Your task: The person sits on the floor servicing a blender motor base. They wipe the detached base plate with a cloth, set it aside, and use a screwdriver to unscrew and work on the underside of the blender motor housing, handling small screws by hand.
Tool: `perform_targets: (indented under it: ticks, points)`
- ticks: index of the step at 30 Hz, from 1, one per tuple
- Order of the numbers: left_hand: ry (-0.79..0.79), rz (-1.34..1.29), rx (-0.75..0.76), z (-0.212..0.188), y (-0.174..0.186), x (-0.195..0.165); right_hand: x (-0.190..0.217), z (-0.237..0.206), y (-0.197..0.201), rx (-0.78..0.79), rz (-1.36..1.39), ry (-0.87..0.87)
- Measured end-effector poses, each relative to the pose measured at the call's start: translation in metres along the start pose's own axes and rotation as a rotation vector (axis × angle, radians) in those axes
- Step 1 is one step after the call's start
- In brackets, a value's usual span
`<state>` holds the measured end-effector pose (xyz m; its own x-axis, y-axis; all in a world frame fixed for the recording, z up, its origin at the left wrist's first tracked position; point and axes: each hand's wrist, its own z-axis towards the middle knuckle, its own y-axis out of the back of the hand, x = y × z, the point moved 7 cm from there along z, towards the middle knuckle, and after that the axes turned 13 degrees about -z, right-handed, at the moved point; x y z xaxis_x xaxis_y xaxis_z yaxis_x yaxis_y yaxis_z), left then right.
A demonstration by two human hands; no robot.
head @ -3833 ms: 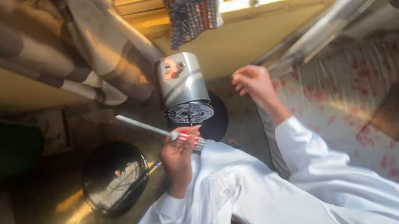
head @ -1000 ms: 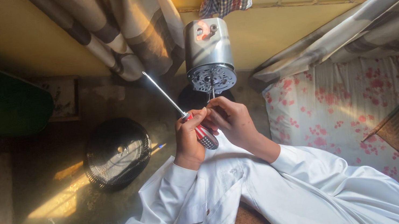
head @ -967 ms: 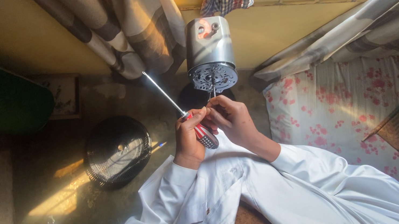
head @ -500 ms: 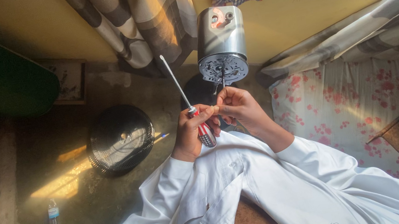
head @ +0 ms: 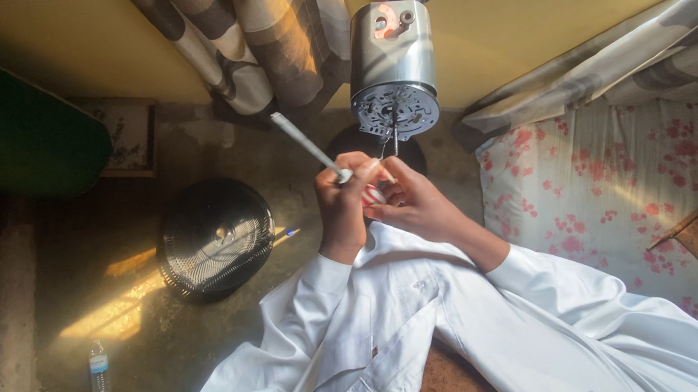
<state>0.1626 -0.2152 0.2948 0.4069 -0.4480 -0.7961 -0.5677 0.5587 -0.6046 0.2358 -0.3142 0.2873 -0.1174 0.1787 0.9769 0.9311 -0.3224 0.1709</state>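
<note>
In the middle of the frame the left hand has its fingers closed around the handle of a screwdriver, whose shaft points to the upper left. Just beside it, the right hand pinches a thin rod under the metal motor housing (top centre). At centre left a round fan grille lies on the floor, with a small bottle at lower left.
</note>
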Motion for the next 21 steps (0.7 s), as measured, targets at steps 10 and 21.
perform_targets:
  ticks: [10, 21]
  points:
    - [-0.006, -0.474, -0.015, 0.042, 0.000, -0.022, -0.059, -0.034, 0.006, 0.125, 0.323, -0.183]
    - [0.025, -0.477, -0.107, 0.046, 0.012, -0.038, -0.050, -0.052, 0.016, 0.065, 0.292, -0.185]
